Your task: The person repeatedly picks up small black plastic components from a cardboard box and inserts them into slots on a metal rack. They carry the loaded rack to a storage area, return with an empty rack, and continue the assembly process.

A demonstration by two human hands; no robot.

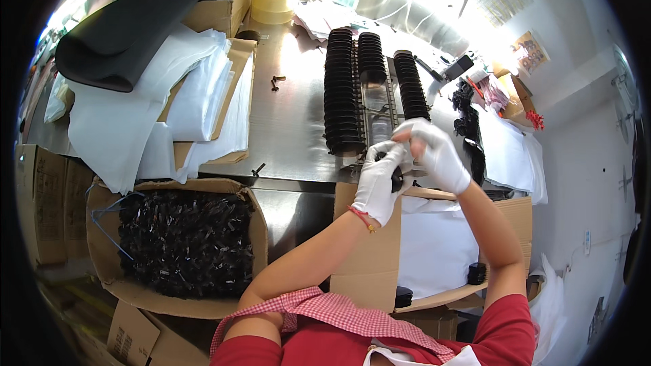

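"What are the hands busy with?"

"The left hand [381, 179], in a white glove, sits just off the rack's near end, its fingers curled round a black piece [397, 179]. The right hand [434, 152] is bent in over it, fingertips close to the left ones. Whether those fingertips pinch anything, I can't tell from here."

"So which step is this?"

"I'd call it fine fingerwork: one hand steadies the piece, the other works at it or reaches to take it. The piece itself is mostly hidden by the glove."

"And the next move?"

"To my mind it calls for a firm left hold and a light right touch, with both wrists kept off the rack [373, 110]. The rows stand close."

"How are they filled?"

"Black discs [344, 95] run down the rack's left side. The middle row [371, 56] fills only the far part, leaving bare rails nearer the hands. The right row's [411, 81] near end is behind the right hand."

"And beyond that?"

"Left of the rack, a few loose bits [277, 83] lie on the tabletop [288, 122]. Nearer the person on that side, there's a carton [260, 244] heaped with black clips [183, 244]. Straight below the rack, an open box [366, 257] holds white sheets [437, 251]."
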